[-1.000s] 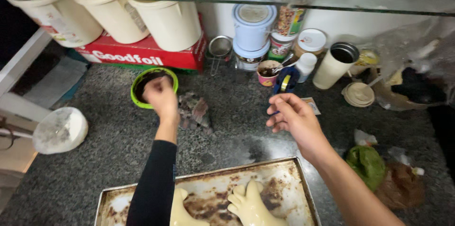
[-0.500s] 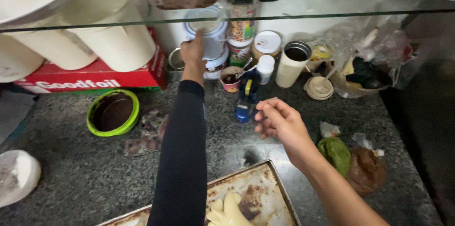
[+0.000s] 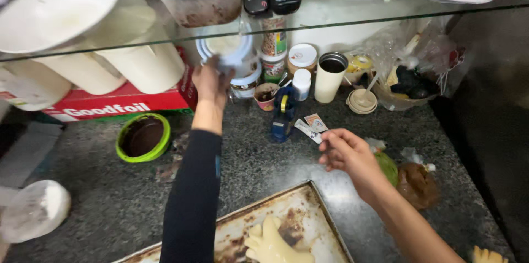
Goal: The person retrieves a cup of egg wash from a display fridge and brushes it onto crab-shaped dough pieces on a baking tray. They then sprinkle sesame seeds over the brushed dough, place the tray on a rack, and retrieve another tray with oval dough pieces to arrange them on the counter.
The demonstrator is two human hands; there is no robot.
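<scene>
1. Head view, back edge of the counter: the left hand (image 3: 211, 84) reaches under the glass shelf (image 3: 352, 12) and has its fingers on a pale blue tub (image 3: 228, 53) that sits on another jar; whether the grip has closed I cannot tell (the tub is blurred).
2. It looks reached but not lifted clear.
3. The right hand (image 3: 347, 153) hovers loosely curled and empty above the counter, near the baking tray (image 3: 308, 208) at the front edge.
</scene>
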